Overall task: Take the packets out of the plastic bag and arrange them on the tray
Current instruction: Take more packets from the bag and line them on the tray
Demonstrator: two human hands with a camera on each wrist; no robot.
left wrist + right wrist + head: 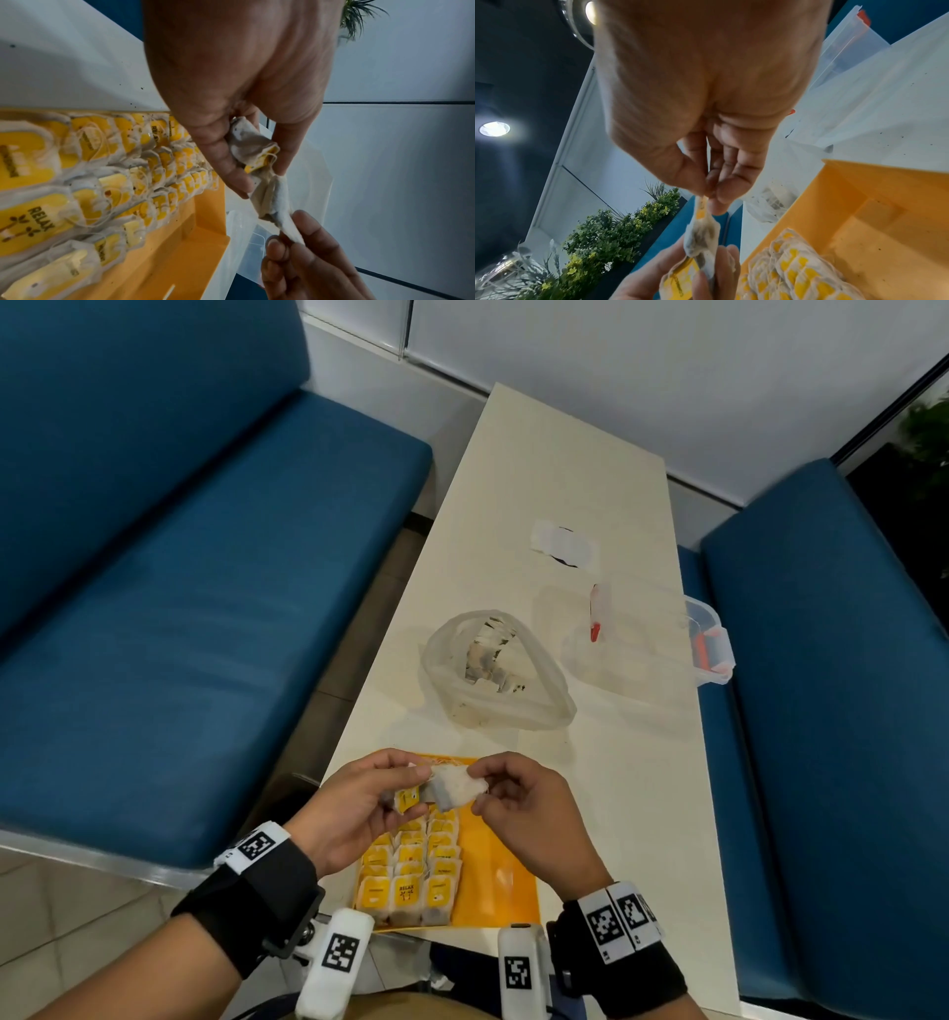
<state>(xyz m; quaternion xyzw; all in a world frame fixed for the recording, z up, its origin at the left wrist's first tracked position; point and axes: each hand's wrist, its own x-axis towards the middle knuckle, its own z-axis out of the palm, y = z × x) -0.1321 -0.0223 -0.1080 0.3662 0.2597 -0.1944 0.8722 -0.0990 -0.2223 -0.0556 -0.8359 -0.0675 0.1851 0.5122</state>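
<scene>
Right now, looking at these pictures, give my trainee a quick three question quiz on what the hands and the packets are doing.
1. True or false: the plastic bag still has packets inside.
2. Multiple choice: the packets already on the yellow tray lie in A) one loose heap, B) neat overlapping rows, C) a single stack.
3. Fill in: both the left hand and the right hand pinch the same ____ above the tray.

Key: 1 true; 2 B; 3 packet.
</scene>
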